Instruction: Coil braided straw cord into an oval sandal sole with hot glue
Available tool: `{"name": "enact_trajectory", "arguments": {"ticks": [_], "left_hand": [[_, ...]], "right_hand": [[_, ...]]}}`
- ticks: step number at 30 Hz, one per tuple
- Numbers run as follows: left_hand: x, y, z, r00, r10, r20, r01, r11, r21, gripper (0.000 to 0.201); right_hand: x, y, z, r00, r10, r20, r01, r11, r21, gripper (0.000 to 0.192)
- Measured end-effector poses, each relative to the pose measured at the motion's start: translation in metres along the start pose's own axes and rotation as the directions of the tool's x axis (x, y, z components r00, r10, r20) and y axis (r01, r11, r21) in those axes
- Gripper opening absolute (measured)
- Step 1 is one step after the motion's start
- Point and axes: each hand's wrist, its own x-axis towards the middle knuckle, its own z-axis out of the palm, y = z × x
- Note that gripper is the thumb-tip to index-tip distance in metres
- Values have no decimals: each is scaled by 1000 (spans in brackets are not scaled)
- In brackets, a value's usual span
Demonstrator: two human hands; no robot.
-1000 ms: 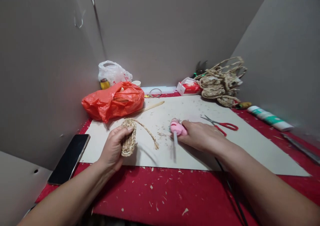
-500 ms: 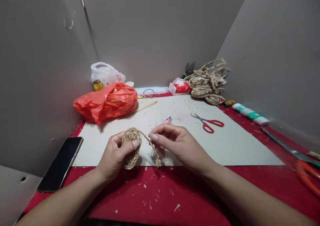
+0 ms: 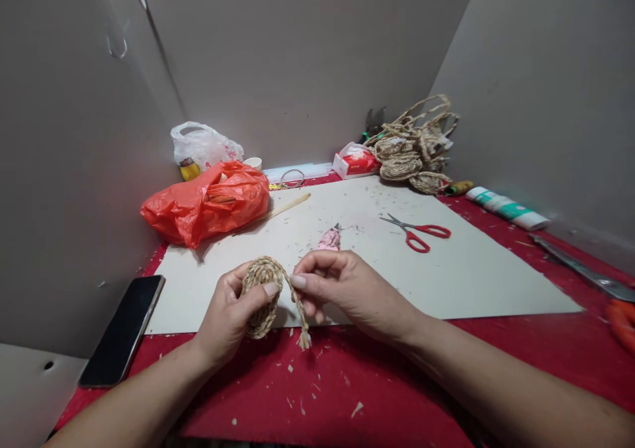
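Left hand (image 3: 225,312): grasping an oval straw coil (image 3: 262,274), pressing a thumb across its face, curling fingers behind it
Right hand (image 3: 317,282): pinching a braided cord (image 3: 299,312) between thumb and forefinger, just beside the coil
Straw coil: standing roughly upright in the left hand, hanging above the near edge of a white sheet (image 3: 471,269)
Braided cord: running off the top of the coil, drooping past the right fingertips, ending in a frayed tip
Pink tool (image 3: 329,239): lying just beyond the right hand, being partly hidden by it
Red-handled scissors (image 3: 407,225): lying on the sheet, blades parting slightly
Phone (image 3: 124,332): resting to the left of the left hand
Red plastic bag (image 3: 208,203): slumping over the sheet's far left
Rope bundle (image 3: 401,167): leaning beside a tissue pack (image 3: 360,163)
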Motion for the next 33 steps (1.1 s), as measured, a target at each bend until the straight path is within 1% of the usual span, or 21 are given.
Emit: {"name": "enact_trajectory", "arguments": {"ticks": [8,15,19,24,28,33], "left_hand": [[1,-2,5,1000,16,16,-14,995,-97,18],[1,-5,6,1000,13,8,-12,996,-93,19],[1,-7,6,999,11,-31,-13,998,-61,20],[1,-7,6,999,19,-49,-21,999,-46,20],[2,-6,7,998,32,-48,-35,997,-69,20],[1,-7,9,998,32,-57,-36,997,-75,20]], "right_hand": [[2,5,-1,999,25,24,-25,1000,-11,32],[1,3,5,998,55,34,-57,998,39,36],[-1,5,5,997,70,35,-71,997,34,35],[-1,8,3,998,61,-7,-61,998,-14,31],[-2,7,3,997,67,-38,-68,997,-40,30],[-3,5,6,995,78,-60,-80,996,-31,30]]}}
